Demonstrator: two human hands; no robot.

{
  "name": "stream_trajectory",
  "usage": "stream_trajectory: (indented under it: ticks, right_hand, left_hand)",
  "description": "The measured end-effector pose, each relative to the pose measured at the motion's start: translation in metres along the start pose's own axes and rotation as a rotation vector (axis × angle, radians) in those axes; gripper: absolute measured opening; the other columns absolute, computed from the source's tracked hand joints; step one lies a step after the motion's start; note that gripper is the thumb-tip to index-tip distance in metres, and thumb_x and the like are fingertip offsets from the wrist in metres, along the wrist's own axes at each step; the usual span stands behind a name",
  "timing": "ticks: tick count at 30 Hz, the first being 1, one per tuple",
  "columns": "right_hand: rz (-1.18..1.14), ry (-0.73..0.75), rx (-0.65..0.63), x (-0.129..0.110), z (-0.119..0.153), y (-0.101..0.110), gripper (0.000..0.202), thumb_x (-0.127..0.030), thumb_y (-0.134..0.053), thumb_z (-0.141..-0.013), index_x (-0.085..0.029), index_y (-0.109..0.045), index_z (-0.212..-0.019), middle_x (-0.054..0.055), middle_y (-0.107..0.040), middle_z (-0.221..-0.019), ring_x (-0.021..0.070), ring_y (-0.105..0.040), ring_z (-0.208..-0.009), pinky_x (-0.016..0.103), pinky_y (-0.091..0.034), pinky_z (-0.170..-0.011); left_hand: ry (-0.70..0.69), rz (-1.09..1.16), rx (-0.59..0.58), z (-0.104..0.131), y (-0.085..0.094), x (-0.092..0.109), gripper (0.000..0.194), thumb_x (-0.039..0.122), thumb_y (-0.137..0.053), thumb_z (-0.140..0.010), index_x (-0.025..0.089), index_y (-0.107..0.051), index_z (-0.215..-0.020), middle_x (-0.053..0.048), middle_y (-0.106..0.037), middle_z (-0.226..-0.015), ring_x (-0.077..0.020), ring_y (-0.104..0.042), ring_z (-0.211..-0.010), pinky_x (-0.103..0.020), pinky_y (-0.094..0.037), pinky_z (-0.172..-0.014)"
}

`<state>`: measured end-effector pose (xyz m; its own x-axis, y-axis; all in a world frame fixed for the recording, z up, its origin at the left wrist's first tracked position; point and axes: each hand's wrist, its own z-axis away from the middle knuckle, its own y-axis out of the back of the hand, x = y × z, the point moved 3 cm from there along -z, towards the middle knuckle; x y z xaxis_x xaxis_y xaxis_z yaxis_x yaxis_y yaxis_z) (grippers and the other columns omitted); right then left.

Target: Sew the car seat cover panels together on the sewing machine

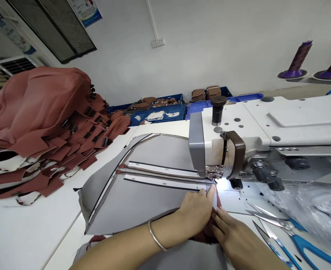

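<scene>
A grey fabric piece (143, 202) with white strips and reddish-brown edges lies wrong side up on the white table. Its right end reaches under the needle area of a white sewing machine (297, 120), where a lamp glows. My left hand (197, 208), a bracelet on its wrist, presses the fabric edge just in front of the presser foot, its fingers closed on the layers. Close beside it on the right, my right hand (227, 230) grips the folded edge, where reddish-brown material shows. The fingertips of both hands are partly hidden by fabric.
Reddish-brown sewn pieces with black clips (41, 112) are heaped at the left. Blue-handled scissors (309, 247) and a clear plastic bag (320, 210) lie at the right. Blue crates (165, 114) stand behind the table, and thread spools (300, 60) are at the upper right.
</scene>
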<state>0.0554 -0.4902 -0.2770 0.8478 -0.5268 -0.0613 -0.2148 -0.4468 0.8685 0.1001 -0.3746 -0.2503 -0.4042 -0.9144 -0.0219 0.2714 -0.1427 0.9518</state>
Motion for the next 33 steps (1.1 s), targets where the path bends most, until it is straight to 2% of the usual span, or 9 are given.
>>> stream_trajectory:
  ticks: [5,8,12,18,22,26,28,30,33]
  right_hand:
    - [-0.035,0.137,-0.004,-0.001,0.002,0.007,0.020,-0.018,-0.053,-0.079,-0.013,-0.069,-0.088,0.010,-0.068,-0.098,0.0207,-0.056,-0.107,0.028,-0.039,-0.100]
    - [0.029,0.093,-0.016,-0.005,0.003,0.000,0.016,-0.015,-0.058,-0.075,-0.012,-0.070,-0.085,0.012,-0.067,-0.100,0.0224,-0.058,-0.104,0.028,-0.043,-0.096]
    - [0.042,0.068,-0.056,-0.012,-0.001,-0.010,0.011,-0.015,-0.064,-0.068,-0.011,-0.069,-0.077,0.014,-0.068,-0.090,0.0245,-0.062,-0.092,0.031,-0.048,-0.088]
    - [0.028,0.055,-0.072,-0.010,-0.006,-0.004,0.007,-0.014,-0.061,-0.071,-0.012,-0.067,-0.072,0.014,-0.067,-0.088,0.0239,-0.060,-0.093,0.032,-0.046,-0.091]
    - [0.032,0.062,-0.064,-0.006,-0.008,0.002,0.017,-0.010,-0.058,-0.069,-0.011,-0.068,-0.082,0.012,-0.067,-0.086,0.0232,-0.060,-0.088,0.033,-0.046,-0.090]
    - [-0.101,0.058,-0.053,0.001,-0.009,0.005,0.017,-0.010,-0.055,-0.070,-0.014,-0.066,-0.083,0.008,-0.067,-0.088,0.0196,-0.060,-0.087,0.027,-0.045,-0.090]
    - [-0.166,0.060,-0.066,0.001,-0.007,0.004,0.018,-0.009,-0.053,-0.072,-0.016,-0.065,-0.083,0.005,-0.067,-0.086,0.0177,-0.060,-0.090,0.024,-0.043,-0.091]
    - [-0.146,0.018,-0.050,-0.001,-0.004,0.001,0.019,-0.005,-0.050,-0.071,-0.016,-0.064,-0.080,0.005,-0.067,-0.080,0.0170,-0.061,-0.085,0.023,-0.045,-0.087]
    - [-0.041,-0.063,0.006,-0.005,-0.003,-0.002,0.024,-0.002,-0.045,-0.070,-0.013,-0.064,-0.080,0.009,-0.066,-0.076,0.0199,-0.061,-0.075,0.029,-0.049,-0.081]
  left_hand:
    - [-0.090,-0.003,-0.154,-0.009,0.022,0.000,0.062,0.025,-0.051,-0.077,0.009,-0.032,-0.134,-0.008,-0.064,-0.086,-0.0219,-0.061,-0.074,-0.029,-0.042,-0.056]
    - [-0.122,0.026,-0.211,-0.014,0.029,-0.001,0.053,0.029,-0.052,-0.075,0.010,-0.042,-0.124,-0.007,-0.065,-0.079,-0.0219,-0.061,-0.071,-0.029,-0.040,-0.053]
    - [-0.107,0.059,-0.225,-0.018,0.029,0.000,0.052,0.030,-0.053,-0.072,0.010,-0.044,-0.120,-0.008,-0.065,-0.079,-0.0218,-0.061,-0.072,-0.029,-0.040,-0.053]
    - [-0.098,0.057,-0.162,-0.017,0.023,0.001,0.047,0.027,-0.052,-0.074,0.011,-0.045,-0.117,-0.008,-0.064,-0.077,-0.0216,-0.061,-0.069,-0.030,-0.041,-0.055]
    - [-0.085,0.036,-0.081,-0.015,0.014,0.003,0.058,0.023,-0.054,-0.071,0.007,-0.038,-0.125,-0.008,-0.063,-0.080,-0.0223,-0.061,-0.070,-0.030,-0.041,-0.055]
    - [-0.026,-0.035,0.049,-0.012,0.000,0.006,0.052,0.017,-0.043,-0.083,0.005,-0.029,-0.131,-0.012,-0.060,-0.089,-0.0216,-0.060,-0.072,-0.029,-0.042,-0.053]
    - [-0.038,-0.061,0.087,-0.011,-0.008,0.009,0.044,0.016,-0.040,-0.085,0.005,-0.034,-0.127,-0.012,-0.059,-0.089,-0.0209,-0.059,-0.070,-0.029,-0.042,-0.052]
    - [-0.098,-0.078,0.121,-0.010,-0.013,0.012,0.033,0.012,-0.040,-0.084,0.006,-0.044,-0.117,-0.010,-0.058,-0.085,-0.0205,-0.057,-0.070,-0.030,-0.043,-0.052]
    - [-0.193,-0.069,0.153,-0.009,-0.014,0.014,0.017,0.008,-0.040,-0.083,0.010,-0.051,-0.096,-0.008,-0.056,-0.081,-0.0198,-0.055,-0.070,-0.030,-0.043,-0.052]
